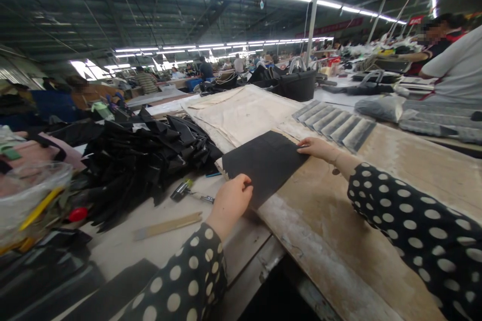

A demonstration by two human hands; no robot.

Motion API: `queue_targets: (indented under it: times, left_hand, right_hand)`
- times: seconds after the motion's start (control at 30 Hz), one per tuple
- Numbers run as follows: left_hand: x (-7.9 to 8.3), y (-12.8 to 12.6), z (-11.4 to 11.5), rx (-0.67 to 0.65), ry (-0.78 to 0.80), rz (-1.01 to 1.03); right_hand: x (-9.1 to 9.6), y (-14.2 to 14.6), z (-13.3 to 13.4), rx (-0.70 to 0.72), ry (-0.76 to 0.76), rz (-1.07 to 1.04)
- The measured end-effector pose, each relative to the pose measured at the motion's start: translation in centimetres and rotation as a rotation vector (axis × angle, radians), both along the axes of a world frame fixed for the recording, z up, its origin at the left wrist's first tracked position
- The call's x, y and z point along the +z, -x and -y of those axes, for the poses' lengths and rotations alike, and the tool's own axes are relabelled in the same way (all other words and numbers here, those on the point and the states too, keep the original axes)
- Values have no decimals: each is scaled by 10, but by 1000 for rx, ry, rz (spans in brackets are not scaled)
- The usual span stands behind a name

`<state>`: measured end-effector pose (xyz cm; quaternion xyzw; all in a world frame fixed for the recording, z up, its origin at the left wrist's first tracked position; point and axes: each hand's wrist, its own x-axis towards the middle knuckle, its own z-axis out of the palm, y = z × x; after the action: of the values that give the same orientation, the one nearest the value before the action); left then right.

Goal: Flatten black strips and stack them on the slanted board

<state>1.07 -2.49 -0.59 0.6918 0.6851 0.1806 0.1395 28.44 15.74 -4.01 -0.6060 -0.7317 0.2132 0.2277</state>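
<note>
A flat black fabric panel (263, 163) lies on the worn wooden worktable (339, 230). My left hand (231, 200) is closed on the panel's near left corner, fingers curled over its edge. My right hand (316, 148) rests on the panel's far right corner with its fingers pressed to the edge. Both my arms wear black sleeves with white dots.
A heap of black cut pieces (143, 160) fills the left. Beside it lie a small tool (183, 189) and a wooden strip (167, 225). Cream cloth (241, 110) and a row of grey panels (335, 123) lie beyond. Other workers sit at the back and right.
</note>
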Motion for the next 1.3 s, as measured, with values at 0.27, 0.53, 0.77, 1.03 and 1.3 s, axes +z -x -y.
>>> queue_targets:
  times: [0.27, 0.53, 0.77, 1.03, 1.3]
  left_hand:
    - [0, 0, 3, 17, 14, -39]
    - [3, -5, 13, -329, -281, -353]
    - [-8, -4, 43, -496, -273, -564]
    - [-13, 9, 63, -441, -265, -480]
    - [8, 139, 157, -212, -220, -366]
  right_hand:
    - [4, -2, -1, 13, -54, 127]
    - [5, 12, 27, 114, -372, 466]
    - [8, 24, 70, 140, -337, 518]
    - [0, 28, 86, 216, -328, 588]
    - [16, 42, 96, 198, -543, 653]
